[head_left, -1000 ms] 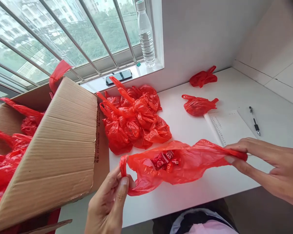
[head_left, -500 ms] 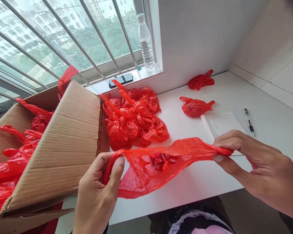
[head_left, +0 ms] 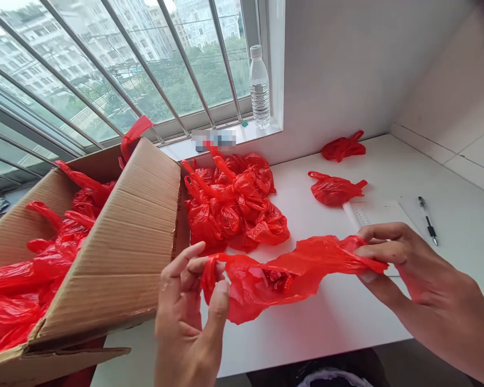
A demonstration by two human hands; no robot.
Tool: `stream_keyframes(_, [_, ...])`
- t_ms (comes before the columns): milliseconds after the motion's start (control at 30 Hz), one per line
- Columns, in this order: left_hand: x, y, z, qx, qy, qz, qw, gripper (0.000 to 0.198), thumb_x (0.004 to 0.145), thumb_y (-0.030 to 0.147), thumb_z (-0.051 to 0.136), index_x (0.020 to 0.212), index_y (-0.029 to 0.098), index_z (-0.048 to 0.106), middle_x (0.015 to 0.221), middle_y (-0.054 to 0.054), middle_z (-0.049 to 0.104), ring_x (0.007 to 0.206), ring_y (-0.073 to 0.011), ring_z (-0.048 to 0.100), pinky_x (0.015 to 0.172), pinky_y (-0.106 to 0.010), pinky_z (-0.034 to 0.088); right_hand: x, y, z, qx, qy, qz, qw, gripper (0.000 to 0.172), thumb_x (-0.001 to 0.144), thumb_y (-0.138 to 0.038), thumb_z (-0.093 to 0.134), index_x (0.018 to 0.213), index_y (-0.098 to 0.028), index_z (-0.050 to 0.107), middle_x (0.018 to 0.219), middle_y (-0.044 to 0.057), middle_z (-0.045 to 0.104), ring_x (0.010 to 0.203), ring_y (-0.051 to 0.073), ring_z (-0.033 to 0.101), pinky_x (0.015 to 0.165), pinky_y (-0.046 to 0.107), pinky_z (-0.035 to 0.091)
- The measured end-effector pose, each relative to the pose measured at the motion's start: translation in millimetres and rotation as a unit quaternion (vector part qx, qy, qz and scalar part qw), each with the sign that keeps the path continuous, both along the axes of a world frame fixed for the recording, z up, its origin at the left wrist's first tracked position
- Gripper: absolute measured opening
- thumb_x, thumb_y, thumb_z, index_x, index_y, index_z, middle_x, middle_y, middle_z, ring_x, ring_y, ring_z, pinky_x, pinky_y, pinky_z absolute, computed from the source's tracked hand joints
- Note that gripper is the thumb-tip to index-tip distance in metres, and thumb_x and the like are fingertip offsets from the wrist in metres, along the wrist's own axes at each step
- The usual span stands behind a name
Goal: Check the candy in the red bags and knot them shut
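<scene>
A thin red plastic bag (head_left: 302,269) is stretched between my hands above the white table. Through its mouth show small red wrapped pieces (head_left: 279,279), perhaps sweets. My left hand (head_left: 191,317) has the bag's left handle looped over its fingers, with the index finger raised and the thumb apart. At the other end, my right hand (head_left: 419,274) pinches the gathered right handle between thumb and fingers. Behind the bag lies a heap of tied red plastic bags (head_left: 234,204), close to my left hand. A notebook (head_left: 381,212) is partly covered by my right hand.
On the left stands a cardboard box (head_left: 121,247) full of red bags (head_left: 60,252). Two more red bags (head_left: 336,189) lie farther back. A black pen (head_left: 428,221) rests at right. The windowsill holds a water bottle (head_left: 260,88) and a blurred-out object (head_left: 213,140).
My left hand has shifted right and loosened, its index finger lifting. The bag's mouth has narrowed and its film sags more. The whole view has swung slightly left and up.
</scene>
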State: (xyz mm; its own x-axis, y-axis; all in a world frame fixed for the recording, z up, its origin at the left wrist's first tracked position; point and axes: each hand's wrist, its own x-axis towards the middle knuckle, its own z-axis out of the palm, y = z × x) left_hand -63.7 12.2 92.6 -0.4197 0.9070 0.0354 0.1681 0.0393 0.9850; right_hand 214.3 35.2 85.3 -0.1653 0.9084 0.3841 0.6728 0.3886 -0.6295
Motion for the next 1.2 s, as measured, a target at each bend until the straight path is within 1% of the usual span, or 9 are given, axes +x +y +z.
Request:
stream_keyframes(200, [15.1,10.0,-13.3,0.07,0.096,-0.117,0.986,0.047,0.097,0.023,0.062,0.142,0.034,0.055,0.12,-0.005,0.066,0.112,-0.0201,0.066,0.104,-0.034,0.05,-15.3,2.3,1.7,-0.019,0.016,0.047,0.999,0.007,0.099,-0.035,0.063,0.104,-0.036,0.067,0.118,0.003,0.053,0.096,0.017,0.065,0.074,0.027,0.059])
stream_keyframes(433, [25.6,30.3,-22.6,0.174,0.201,-0.18,0.947,0.066,0.095,0.009,0.061,0.15,0.041,0.042,0.135,-0.002,0.064,0.108,-0.0151,0.067,0.103,-0.032,0.05,-44.0,24.8,1.4,-0.049,0.014,0.119,0.992,0.038,0.1,-0.029,0.063,0.136,-0.039,0.055,0.119,0.002,0.056,0.106,0.017,0.062,0.089,0.03,0.056])
stream_keyframes(600, [25.5,32.8,-26.0,0.198,0.194,-0.234,0.932,0.071,0.091,0.005,0.063,0.151,0.038,0.043,0.127,-0.003,0.068,0.104,-0.0176,0.067,0.096,-0.032,0.052,-64.2,44.8,1.8,-0.026,0.049,0.196,0.979,0.024,0.095,-0.011,0.062,0.116,-0.024,0.062,0.098,0.001,0.061,0.092,0.014,0.058,0.082,0.028,0.052])
stream_keyframes(733, [16.2,36.4,-38.6,0.147,0.148,-0.222,0.953,0.072,0.091,0.015,0.067,0.154,0.035,0.039,0.123,-0.006,0.061,0.108,-0.0214,0.06,0.101,-0.037,0.048,-62.4,53.2,2.9,-0.047,0.059,0.191,0.979,0.013,0.097,-0.01,0.06,0.102,-0.022,0.061,0.089,-0.001,0.059,0.082,0.013,0.055,0.073,0.026,0.049])
stream_keyframes(900, [7.3,43.9,-62.5,0.097,0.096,-0.349,0.927,0.045,0.095,0.023,0.065,0.139,0.029,0.056,0.137,-0.009,0.057,0.128,-0.0256,0.054,0.107,-0.039,0.045,-52.9,59.3,8.9,-0.048,0.048,0.204,0.977,0.014,0.097,-0.013,0.062,0.107,-0.023,0.061,0.095,0.001,0.058,0.084,0.013,0.057,0.075,0.025,0.05])
stream_keyframes(1000, [7.4,46.2,-65.0,0.071,-0.015,-0.316,0.946,0.019,0.103,0.025,0.05,0.11,0.025,0.068,0.117,-0.008,0.068,0.117,-0.0224,0.061,0.1,-0.035,0.047,-49.2,59.8,12.4,-0.038,0.04,0.182,0.982,0.012,0.096,-0.018,0.066,0.105,-0.025,0.061,0.111,0.004,0.059,0.104,0.017,0.061,0.083,0.026,0.052])
stream_keyframes(1067, [10.0,47.5,-61.7,0.011,-0.157,-0.265,0.951,0.034,0.107,0.037,0.04,0.09,0.023,0.065,0.089,-0.006,0.071,0.101,-0.0216,0.065,0.097,-0.035,0.047,-48.7,57.5,12.4,-0.069,0.072,0.174,0.98,0.006,0.1,-0.024,0.061,0.103,-0.027,0.057,0.111,0.003,0.062,0.109,0.019,0.062,0.084,0.027,0.053])
stream_keyframes(1133, [15.2,49.2,-58.1,-0.058,-0.285,-0.232,0.928,0.041,0.107,0.047,0.036,0.08,0.024,0.056,0.055,0.002,0.053,0.068,-0.0174,0.062,0.078,-0.031,0.05,-51.5,53.7,11.0,-0.124,0.117,0.192,0.966,0.003,0.105,-0.031,0.054,0.103,-0.028,0.053,0.095,0.0,0.064,0.091,0.016,0.065,0.073,0.025,0.054])
stream_keyframes(1200, [22.7,49.8,-56.9,-0.111,-0.322,-0.216,0.915,0.035,0.104,0.051,0.044,0.083,0.024,0.051,0.05,0.008,0.04,0.049,-0.011,0.046,0.058,-0.023,0.043,-58.1,50.0,9.8,-0.157,0.131,0.212,0.956,0.011,0.107,-0.037,0.05,0.098,-0.029,0.05,0.078,-0.005,0.058,0.068,0.011,0.058,0.062,0.022,0.051])
